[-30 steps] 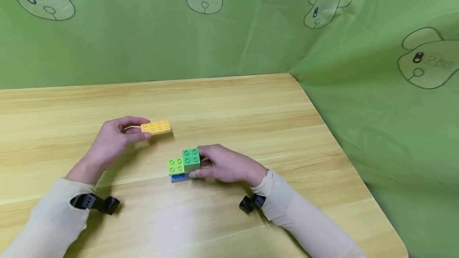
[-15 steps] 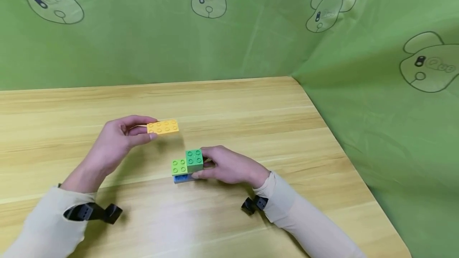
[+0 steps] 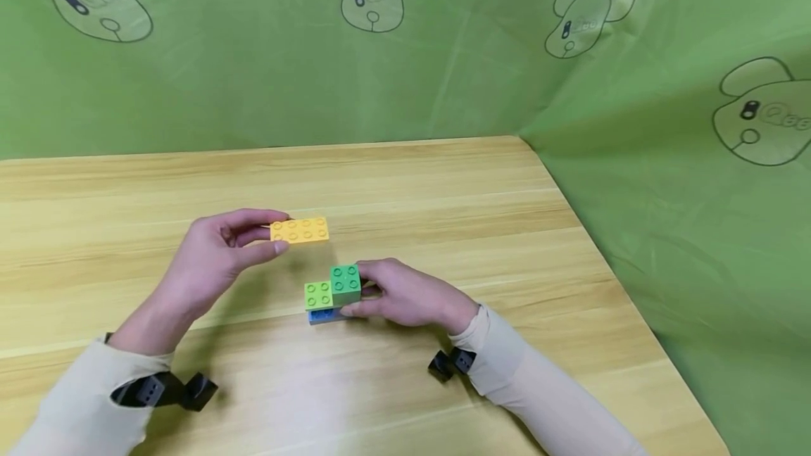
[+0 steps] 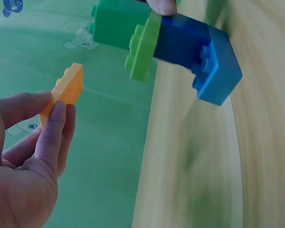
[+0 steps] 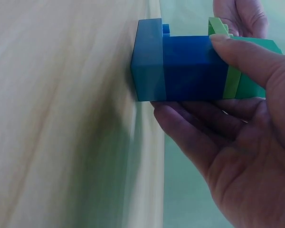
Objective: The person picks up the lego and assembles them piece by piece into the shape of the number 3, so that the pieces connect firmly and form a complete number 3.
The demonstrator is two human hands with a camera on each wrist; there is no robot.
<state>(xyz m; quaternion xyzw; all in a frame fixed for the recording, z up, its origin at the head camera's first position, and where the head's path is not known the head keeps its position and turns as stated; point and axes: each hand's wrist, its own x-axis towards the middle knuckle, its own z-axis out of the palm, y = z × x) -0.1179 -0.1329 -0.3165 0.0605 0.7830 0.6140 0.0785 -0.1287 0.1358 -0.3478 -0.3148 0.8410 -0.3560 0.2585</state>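
Held in the air at the left is a thin yellow-orange toy building brick (image 3: 300,230) with studs on top, pinched by its left end between the thumb and fingers of my left hand (image 3: 212,252). My right hand (image 3: 405,294) grips a stack of bricks from its right side. The stack has a lighter blue brick (image 4: 221,71) at the bottom and a dark blue brick (image 5: 194,66) above it. A thin lime brick (image 3: 318,295) juts out leftward over that, and a green brick (image 3: 345,284) tops it. Whether the stack touches the table is hard to tell.
A wood-grain table (image 3: 405,188) lies under both hands. Green cloth (image 3: 253,76) printed with cartoon heads hangs behind it and along the right edge. Each wrist wears a small black camera, such as the left wrist camera (image 3: 199,391).
My left hand has moved right with the yellow-orange brick, lifting it off the table and closer to the stack. My right hand and the stack stay nearly in place.
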